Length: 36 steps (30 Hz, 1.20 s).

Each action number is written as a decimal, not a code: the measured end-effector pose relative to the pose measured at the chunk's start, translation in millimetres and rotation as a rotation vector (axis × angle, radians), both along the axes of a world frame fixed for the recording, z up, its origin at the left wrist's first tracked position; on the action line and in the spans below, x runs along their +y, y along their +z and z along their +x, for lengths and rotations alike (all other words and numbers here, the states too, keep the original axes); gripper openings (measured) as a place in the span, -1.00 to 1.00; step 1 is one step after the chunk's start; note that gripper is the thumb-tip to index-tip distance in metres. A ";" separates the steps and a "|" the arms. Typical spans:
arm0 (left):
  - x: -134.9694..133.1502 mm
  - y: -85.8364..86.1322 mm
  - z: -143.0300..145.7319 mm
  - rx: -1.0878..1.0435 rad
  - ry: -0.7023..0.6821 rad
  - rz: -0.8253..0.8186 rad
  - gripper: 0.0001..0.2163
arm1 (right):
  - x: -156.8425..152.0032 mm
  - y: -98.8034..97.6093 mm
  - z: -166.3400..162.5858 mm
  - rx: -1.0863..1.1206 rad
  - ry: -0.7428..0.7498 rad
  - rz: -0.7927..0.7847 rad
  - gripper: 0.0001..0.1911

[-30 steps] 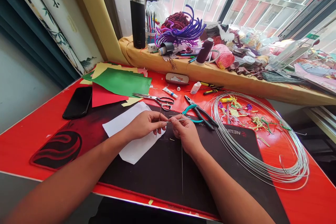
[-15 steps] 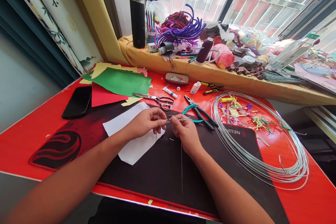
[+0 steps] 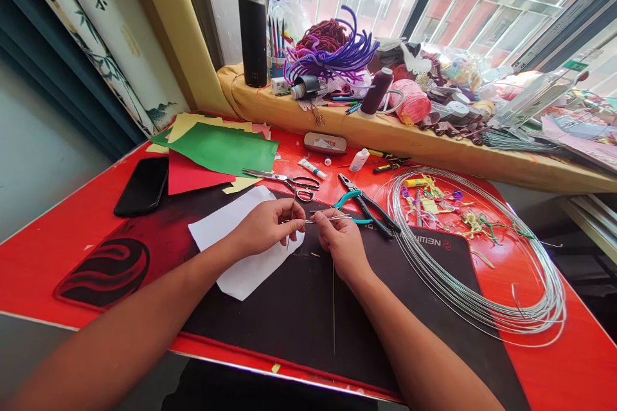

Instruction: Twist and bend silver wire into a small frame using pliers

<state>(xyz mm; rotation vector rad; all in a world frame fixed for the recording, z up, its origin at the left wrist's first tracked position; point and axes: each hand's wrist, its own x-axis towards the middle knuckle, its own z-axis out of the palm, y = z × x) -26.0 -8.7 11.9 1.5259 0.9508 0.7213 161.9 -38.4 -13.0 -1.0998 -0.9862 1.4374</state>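
My left hand (image 3: 272, 226) pinches thin metal wires (image 3: 309, 221) between thumb and fingers, above a white sheet of paper (image 3: 241, 276). One wire stands nearly upright through its fingertips. Close by on the right, my right hand (image 3: 340, 237) is closed on the same wires, whose ends stick out past its thumb. A long thin strand (image 3: 334, 314) hangs down below that hand toward me. How the wires join between the fingertips is too small to make out. Just beyond the right hand lie teal-and-black pliers (image 3: 369, 209); scissors (image 3: 289, 181) lie beyond the left.
A dark desk mat (image 3: 289, 334) covers part of the red table. At right lies a big wire coil (image 3: 540, 295) around coloured scraps. A phone (image 3: 141, 186) and coloured paper (image 3: 226, 148) lie at left. A cluttered ledge with a black flask (image 3: 252, 38) runs along the back.
Very little differs. Both hands keep their hold on the wires, and the upright wire at my left fingertips has shifted slightly in tilt.
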 end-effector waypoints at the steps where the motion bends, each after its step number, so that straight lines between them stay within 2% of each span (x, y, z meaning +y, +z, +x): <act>1: -0.4 0.6 0.1 0.009 0.004 0.005 -0.87 | 0.2 -0.2 0.0 -0.001 0.000 0.000 -0.59; 14: 1.8 -1.7 1.8 -0.052 0.041 -0.018 -0.82 | 0.2 -5.3 -0.7 -0.011 0.050 0.005 -0.59; 22: 4.7 -3.3 -4.4 0.034 -0.034 -0.107 -0.75 | -1.7 -5.1 -0.4 -0.094 0.061 0.029 -0.60; 27: 5.2 -7.0 -3.0 0.009 -0.028 -0.132 -0.74 | -1.9 -2.0 -1.5 -0.088 0.059 0.021 -0.60; 36: 3.7 -3.9 -2.4 0.024 0.054 -0.044 -0.78 | -4.3 -0.4 -2.8 -0.142 0.042 0.009 -0.62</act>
